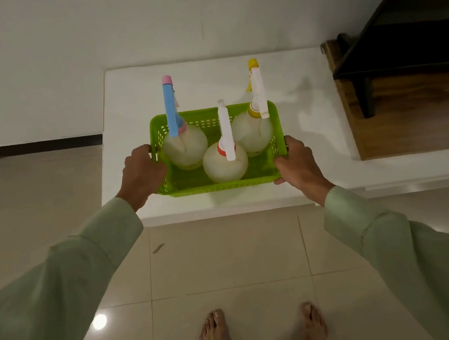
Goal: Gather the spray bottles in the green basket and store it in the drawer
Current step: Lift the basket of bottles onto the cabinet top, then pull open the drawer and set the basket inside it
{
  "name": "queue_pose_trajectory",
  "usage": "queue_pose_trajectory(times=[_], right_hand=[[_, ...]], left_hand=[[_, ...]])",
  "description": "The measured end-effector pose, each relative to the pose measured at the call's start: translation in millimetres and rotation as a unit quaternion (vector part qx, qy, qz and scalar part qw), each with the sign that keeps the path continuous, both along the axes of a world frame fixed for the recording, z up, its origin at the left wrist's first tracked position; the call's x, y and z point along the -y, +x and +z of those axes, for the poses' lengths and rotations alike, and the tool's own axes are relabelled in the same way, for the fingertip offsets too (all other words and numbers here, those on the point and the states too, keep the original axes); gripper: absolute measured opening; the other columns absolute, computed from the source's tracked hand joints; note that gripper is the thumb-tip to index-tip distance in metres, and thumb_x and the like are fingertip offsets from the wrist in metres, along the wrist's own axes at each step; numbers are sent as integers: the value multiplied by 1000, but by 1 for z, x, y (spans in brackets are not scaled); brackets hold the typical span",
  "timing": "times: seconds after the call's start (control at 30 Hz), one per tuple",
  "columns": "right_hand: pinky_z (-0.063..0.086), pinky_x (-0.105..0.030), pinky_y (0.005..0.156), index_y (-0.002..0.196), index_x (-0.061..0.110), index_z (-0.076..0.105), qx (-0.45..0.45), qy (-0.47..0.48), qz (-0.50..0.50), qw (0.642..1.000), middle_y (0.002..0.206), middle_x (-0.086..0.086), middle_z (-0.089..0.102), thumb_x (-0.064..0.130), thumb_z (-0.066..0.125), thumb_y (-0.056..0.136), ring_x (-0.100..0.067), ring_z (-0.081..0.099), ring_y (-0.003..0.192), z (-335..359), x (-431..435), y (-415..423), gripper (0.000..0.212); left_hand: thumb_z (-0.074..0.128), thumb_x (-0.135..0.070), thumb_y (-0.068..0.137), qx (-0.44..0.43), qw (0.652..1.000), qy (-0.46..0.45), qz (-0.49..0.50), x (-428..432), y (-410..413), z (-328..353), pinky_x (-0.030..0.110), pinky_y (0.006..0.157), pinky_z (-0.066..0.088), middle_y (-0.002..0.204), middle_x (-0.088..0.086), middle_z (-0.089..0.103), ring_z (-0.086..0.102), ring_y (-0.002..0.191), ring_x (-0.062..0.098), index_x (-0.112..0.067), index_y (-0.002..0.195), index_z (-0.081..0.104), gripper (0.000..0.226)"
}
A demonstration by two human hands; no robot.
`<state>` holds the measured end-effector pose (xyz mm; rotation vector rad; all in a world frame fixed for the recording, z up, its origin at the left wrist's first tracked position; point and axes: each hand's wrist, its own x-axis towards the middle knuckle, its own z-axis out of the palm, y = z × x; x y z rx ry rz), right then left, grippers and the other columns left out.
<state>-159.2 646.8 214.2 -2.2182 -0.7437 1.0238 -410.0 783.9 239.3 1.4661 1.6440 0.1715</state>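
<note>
The green basket (189,180) sits over the white low cabinet top (129,96), held at both short ends. Three translucent spray bottles stand upright inside it. One has a blue and pink trigger head (171,110) at the back left. Another has a white head with a red collar (225,131) at the front middle, and the last a yellow and white head (257,91) at the back right. My left hand (141,174) grips the basket's left rim. My right hand (297,162) grips its right rim. Whether the basket rests on the top or is lifted off it, I cannot tell.
A wooden board (415,122) lies on the right of the white top, carrying a dark stand (407,32). A white wall rises behind. Beige floor tiles (225,258) spread below, with two bare feet (260,331) standing on them. No drawer shows.
</note>
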Motion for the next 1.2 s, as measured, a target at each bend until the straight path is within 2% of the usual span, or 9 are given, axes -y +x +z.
queue_pose_trajectory(times=[0.1, 0.23, 0.33, 0.47, 0.67, 0.87, 1.0, 1.1, 1.2], right_hand=[[65, -35, 64, 110, 15, 60, -59, 34, -36, 997, 103, -5, 67, 20, 64, 90, -26, 70, 96, 0, 10, -3, 21], [60, -39, 82, 135, 24, 52, -71, 119, -137, 981, 127, 7, 61, 53, 64, 91, -12, 66, 105, -3, 62, -30, 54], [55, -40, 81, 117, 19, 60, -60, 201, -237, 949, 118, 0, 66, 50, 61, 91, -22, 67, 104, -26, 105, -67, 40], [53, -36, 71, 99, 22, 61, -186, 101, -319, 924, 104, -8, 67, 25, 55, 101, -27, 64, 96, -80, 119, -100, 7], [50, -50, 98, 127, 5, 52, -442, 26, -417, 794, 120, -20, 60, 40, 39, 104, -33, 58, 105, -193, 95, -105, 43], [37, -53, 114, 139, 5, 44, -521, 102, -490, 691, 136, -22, 51, 51, 30, 104, -38, 53, 118, -314, 60, -101, 59], [31, -59, 117, 139, 10, 47, -571, 157, -489, 641, 143, -19, 49, 66, 29, 98, -37, 44, 138, -349, 49, -98, 71], [32, -61, 112, 146, 14, 45, -604, 201, -490, 595, 145, -17, 50, 70, 29, 96, -36, 43, 141, -352, 45, -92, 76], [28, -62, 116, 148, 12, 43, -612, 211, -493, 581, 149, -17, 48, 69, 30, 97, -35, 42, 141, -346, 45, -92, 78]], left_hand=[[63, -9, 88, 45, 999, 13, 25, 6, -7, -4, 54, 86, 57, 127, 18, 61, 63, 107, 36, -12, 140, 43, 56], [66, -30, 90, 109, 977, 124, 137, 60, -21, -12, 30, 87, 53, 136, 6, 57, 59, 114, 22, -17, 141, 43, 58], [62, -26, 93, 144, 950, 173, 215, 121, -24, -31, 20, 79, 50, 123, -1, 61, 61, 109, 16, -17, 124, 54, 34], [59, -13, 94, 164, 938, -4, 307, 172, -14, -81, 45, 91, 55, 114, 13, 66, 64, 100, 25, -13, 108, 61, 14], [49, -18, 100, 289, 813, -287, 415, 167, 1, -186, 45, 98, 49, 121, 15, 58, 58, 105, 31, -7, 120, 53, 23], [42, -24, 101, 338, 775, -319, 429, 147, 18, -303, 50, 105, 44, 126, 14, 51, 55, 110, 36, -9, 117, 44, 22], [31, -42, 100, 433, 691, -296, 498, 128, 21, -343, 55, 111, 36, 140, 16, 50, 52, 125, 39, -11, 141, 39, 52], [28, -60, 94, 504, 628, -282, 521, 116, 22, -351, 56, 112, 35, 134, 14, 56, 54, 122, 36, -12, 136, 47, 67], [32, -65, 91, 531, 604, -287, 520, 116, 20, -350, 57, 111, 36, 133, 14, 57, 55, 121, 35, -10, 134, 48, 72]])
